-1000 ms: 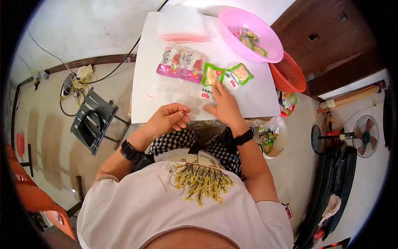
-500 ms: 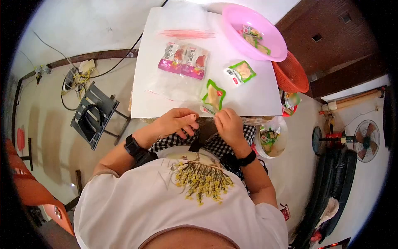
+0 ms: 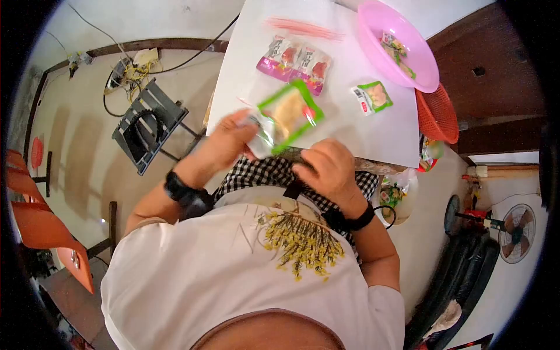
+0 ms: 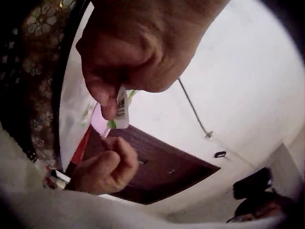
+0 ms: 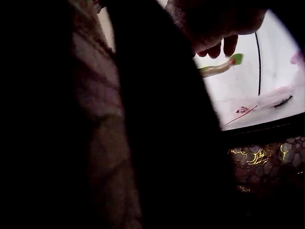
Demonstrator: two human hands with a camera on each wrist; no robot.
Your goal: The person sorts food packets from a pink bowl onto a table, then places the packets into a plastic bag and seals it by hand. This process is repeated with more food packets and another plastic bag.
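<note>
My left hand (image 3: 224, 143) pinches the white end of a green-bordered food packet (image 3: 289, 114) between thumb and fingers, raised over the front of the table. Pale food shows through the packet's clear window. In the left wrist view the packet's barcoded edge (image 4: 123, 107) sticks out below the thumb. My right hand (image 3: 329, 169) is just right of the packet, fingers loosely curled and holding nothing. A second green-bordered packet (image 3: 376, 96) lies on the table to the right. Two purple-and-silver packets (image 3: 294, 64) lie side by side farther back.
The white table (image 3: 373, 137) carries a stack of clear bags with red edges (image 3: 306, 29) at the back. A pink basin (image 3: 429, 61) with several packets stands at the right, beside a red basket (image 3: 437, 119). Below the right edge is a white bucket (image 3: 402, 210) of packets.
The right hand drew the green-bordered packet to the front edge and has let go of it. The left hand now holds that packet, lifted and tilted. The head view has shifted.
</note>
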